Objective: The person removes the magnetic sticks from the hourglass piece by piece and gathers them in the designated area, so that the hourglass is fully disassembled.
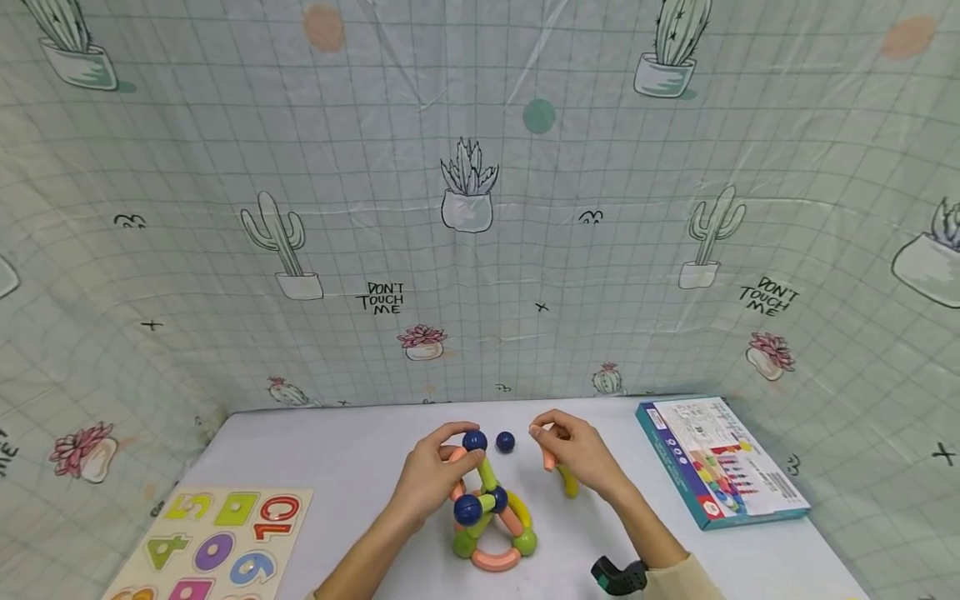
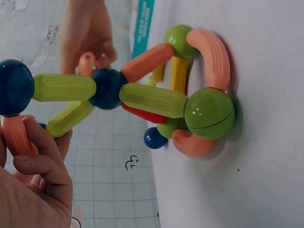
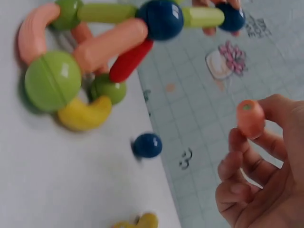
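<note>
Table [image 1: 360, 467]: white, set against a cactus-print backdrop.
Number puzzle [image 1: 217, 542]: lay flat at the table's near left corner.
Box [image 1: 720, 462]: lay flat at the right side of the table.
Toy frame [image 1: 491, 517]: rods and balls joined, stood on the table's middle, between the hands.
Left hand [image 1: 431, 479]: fingers [image 2: 40, 156] curled round an orange rod under the frame's top blue ball [image 1: 474, 440].
Right hand [image 1: 581, 454]: fingers [image 3: 247, 159] pinched an orange stick [image 3: 250, 118], just right of the frame.
Yellow curve [image 1: 570, 482]: lay under the right hand.
Loose blue ball [image 1: 506, 442]: rested on the table between the hands.
</note>
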`<state>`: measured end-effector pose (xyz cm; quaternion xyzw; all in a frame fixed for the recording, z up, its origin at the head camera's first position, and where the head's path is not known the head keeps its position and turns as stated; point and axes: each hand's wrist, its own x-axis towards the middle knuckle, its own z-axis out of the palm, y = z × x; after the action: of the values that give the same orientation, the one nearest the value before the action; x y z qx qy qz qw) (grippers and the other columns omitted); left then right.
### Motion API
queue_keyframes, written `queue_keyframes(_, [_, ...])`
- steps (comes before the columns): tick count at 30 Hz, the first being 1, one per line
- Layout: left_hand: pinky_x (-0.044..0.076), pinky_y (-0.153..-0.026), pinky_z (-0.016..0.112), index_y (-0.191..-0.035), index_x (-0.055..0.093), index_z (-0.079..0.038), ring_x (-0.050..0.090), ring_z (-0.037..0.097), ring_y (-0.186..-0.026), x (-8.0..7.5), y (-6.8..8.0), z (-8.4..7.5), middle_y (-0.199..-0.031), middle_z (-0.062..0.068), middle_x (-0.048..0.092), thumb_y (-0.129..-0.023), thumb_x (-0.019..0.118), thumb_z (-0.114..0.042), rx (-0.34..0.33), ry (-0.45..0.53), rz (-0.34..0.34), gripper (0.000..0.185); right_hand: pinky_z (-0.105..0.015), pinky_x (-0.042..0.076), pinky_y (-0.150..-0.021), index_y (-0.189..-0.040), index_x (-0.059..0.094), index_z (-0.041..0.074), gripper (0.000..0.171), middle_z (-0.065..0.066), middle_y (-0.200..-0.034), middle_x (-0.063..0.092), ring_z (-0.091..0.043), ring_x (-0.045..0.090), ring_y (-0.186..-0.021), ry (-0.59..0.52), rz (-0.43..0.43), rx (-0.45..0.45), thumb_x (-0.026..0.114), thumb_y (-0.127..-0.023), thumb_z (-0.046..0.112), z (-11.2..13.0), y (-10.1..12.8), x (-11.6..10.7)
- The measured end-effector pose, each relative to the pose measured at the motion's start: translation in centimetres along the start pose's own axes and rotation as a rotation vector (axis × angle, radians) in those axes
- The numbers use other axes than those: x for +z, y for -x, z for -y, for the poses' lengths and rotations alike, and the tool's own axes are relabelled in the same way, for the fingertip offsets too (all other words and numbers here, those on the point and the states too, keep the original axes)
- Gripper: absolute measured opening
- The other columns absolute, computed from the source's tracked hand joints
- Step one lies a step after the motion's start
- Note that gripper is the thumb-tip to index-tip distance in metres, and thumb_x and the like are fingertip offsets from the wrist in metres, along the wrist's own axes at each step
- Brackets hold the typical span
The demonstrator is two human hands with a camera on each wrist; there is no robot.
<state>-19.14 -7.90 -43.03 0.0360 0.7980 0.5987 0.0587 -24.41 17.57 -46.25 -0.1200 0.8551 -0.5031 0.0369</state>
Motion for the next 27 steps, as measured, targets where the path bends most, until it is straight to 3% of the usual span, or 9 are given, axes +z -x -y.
queue_keyframes(5, [0.034,-0.043,0.018,-0.134,0.061,-0.019,0.046,0.008,-0.043,0.0,-0.1,0.0,-0.083,0.006,0.072,-0.092,0.074,-0.027,-0.002,0.002,0.007,0.044,-0.026,0.042,-0.053,-0.116,0.069,0.018,0.034,-0.004,-0.079,0.061,-0.019,0.052,-0.060,0.065,-0.044,0.079,0.066,-0.096,0.045,-2.1,0.5,-1.3])
queue_keyframes(10, [0.034,-0.043,0.018,-0.133,0.062,-0.019,0.044,0.007,-0.044,0.0,0.0,0.1,-0.088,0.003,0.072,-0.092,0.074,-0.028,0.003,-0.002,0.003,0.044,-0.027,0.041,-0.050,-0.114,0.070,0.016,0.030,-0.004,-0.094,0.060,-0.017,0.050,-0.058,0.135,-0.089,0.145,0.069,-0.095,0.039,-4.1,0.9,-2.1])
queue_keyframes(16, [0.035,-0.044,0.018,-0.134,0.062,-0.019,0.044,0.007,-0.043,0.0,-0.1,0.1,-0.086,0.004,0.072,-0.092,0.074,-0.028,0.002,-0.009,0.005,0.044,-0.030,0.039,-0.058,-0.112,0.071,0.012,0.025,-0.003,-0.082,0.059,-0.017,0.052,-0.067,0.232,-0.099,0.191,0.067,-0.097,0.032,-5.7,0.9,-2.4])
queue_keyframes(21, [0.035,-0.044,0.018,-0.134,0.062,-0.019,0.044,0.008,-0.044,-0.1,-0.1,0.1,-0.087,0.004,0.072,-0.092,0.074,-0.029,0.001,-0.013,0.004,0.045,-0.031,0.041,-0.058,-0.112,0.071,0.011,0.023,-0.002,-0.070,0.060,-0.018,0.055,-0.062,0.256,-0.092,0.239,0.067,-0.097,0.027,-6.6,0.6,-2.0])
queue_keyframes(27, [0.035,-0.044,0.019,-0.134,0.062,-0.020,0.045,0.007,-0.044,-0.1,-0.1,0.1,-0.088,0.004,0.072,-0.092,0.074,-0.031,0.007,-0.004,0.011,0.045,-0.030,0.040,-0.057,-0.111,0.073,0.009,0.026,0.000,-0.074,0.062,-0.017,0.054,-0.061,0.316,-0.104,0.243,0.068,-0.096,0.029,-6.8,0.4,-1.6])
